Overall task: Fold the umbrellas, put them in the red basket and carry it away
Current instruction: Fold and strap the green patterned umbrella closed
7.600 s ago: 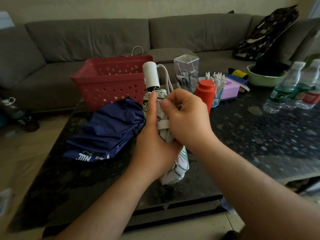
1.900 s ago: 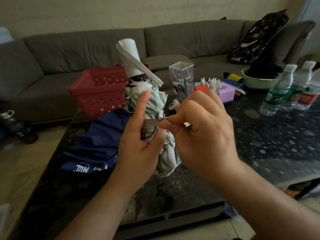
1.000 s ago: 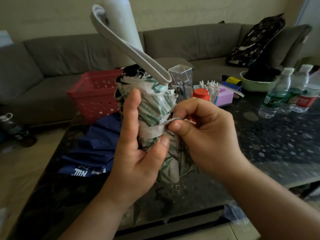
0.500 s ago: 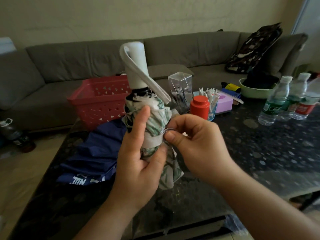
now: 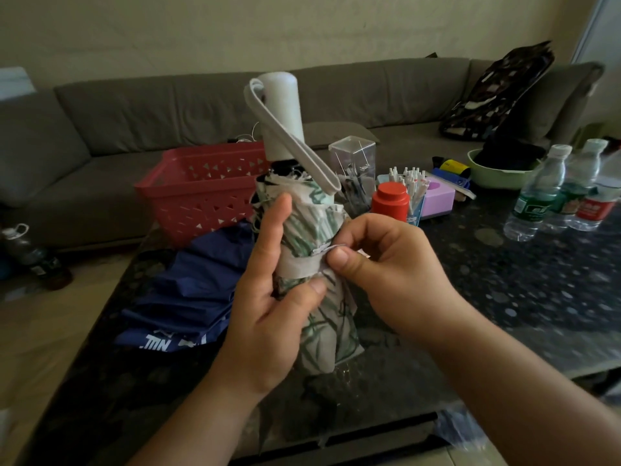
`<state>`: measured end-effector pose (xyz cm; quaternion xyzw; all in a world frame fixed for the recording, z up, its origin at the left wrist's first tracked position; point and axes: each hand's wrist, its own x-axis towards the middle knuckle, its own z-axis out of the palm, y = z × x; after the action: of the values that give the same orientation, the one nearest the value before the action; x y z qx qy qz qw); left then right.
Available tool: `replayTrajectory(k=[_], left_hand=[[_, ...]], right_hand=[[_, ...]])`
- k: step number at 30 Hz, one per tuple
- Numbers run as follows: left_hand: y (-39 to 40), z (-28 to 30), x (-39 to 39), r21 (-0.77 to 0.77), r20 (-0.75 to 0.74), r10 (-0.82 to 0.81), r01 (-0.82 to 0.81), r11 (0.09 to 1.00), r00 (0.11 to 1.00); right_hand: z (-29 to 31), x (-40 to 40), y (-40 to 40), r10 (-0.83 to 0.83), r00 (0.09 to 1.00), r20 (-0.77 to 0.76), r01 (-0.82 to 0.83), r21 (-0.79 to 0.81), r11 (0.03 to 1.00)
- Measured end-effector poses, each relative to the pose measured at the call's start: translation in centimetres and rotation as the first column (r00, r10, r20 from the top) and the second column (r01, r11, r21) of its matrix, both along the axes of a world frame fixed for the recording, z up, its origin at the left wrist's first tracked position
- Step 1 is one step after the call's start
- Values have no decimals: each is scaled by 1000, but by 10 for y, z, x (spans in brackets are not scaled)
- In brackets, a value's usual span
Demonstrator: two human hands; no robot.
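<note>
A folded white umbrella with a green leaf print stands upright over the dark table, its white handle and grey wrist loop on top. My left hand grips its bundled canopy from the left, thumb across the front. My right hand pinches the end of the closing strap that wraps the bundle. A blue umbrella lies folded but loose on the table to the left. Behind it stands the red basket, with nothing visible inside.
The dark speckled table carries a red jar, a clear box of pens, a pink box, a green bowl and three water bottles at the right. A grey sofa runs behind. A bottle stands on the floor at left.
The umbrella came down from close to the camera and now stands steadier. The strap now lies snug round the bundle, my right hand still pinching its end.
</note>
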<state>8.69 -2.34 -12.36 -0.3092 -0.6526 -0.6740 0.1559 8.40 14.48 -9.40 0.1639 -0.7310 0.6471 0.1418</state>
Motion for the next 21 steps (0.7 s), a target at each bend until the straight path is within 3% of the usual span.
replayTrajectory(k=[2,5,8,17,21], left_hand=[[-1,3,1,61,44,-84,81,995,996],[0,5,4,120,95,-184,172,978,978],[2,6,7,138,110,-195,179,974,975],[2,6,10,185,180,-301,268,945,936],[1,8,4,167,262,-296,259,951,919]], right_hand=[[-6,-5,3,28,999,43,-25,-78,997],[-13,-13,12,262,958,120,-242,-160,957],[-15,-11,14,392,918,60,-381,-147,913],[-17,-7,8,409,912,-34,-406,-228,885],[-25,-8,7,344,936,81,-312,-265,912]])
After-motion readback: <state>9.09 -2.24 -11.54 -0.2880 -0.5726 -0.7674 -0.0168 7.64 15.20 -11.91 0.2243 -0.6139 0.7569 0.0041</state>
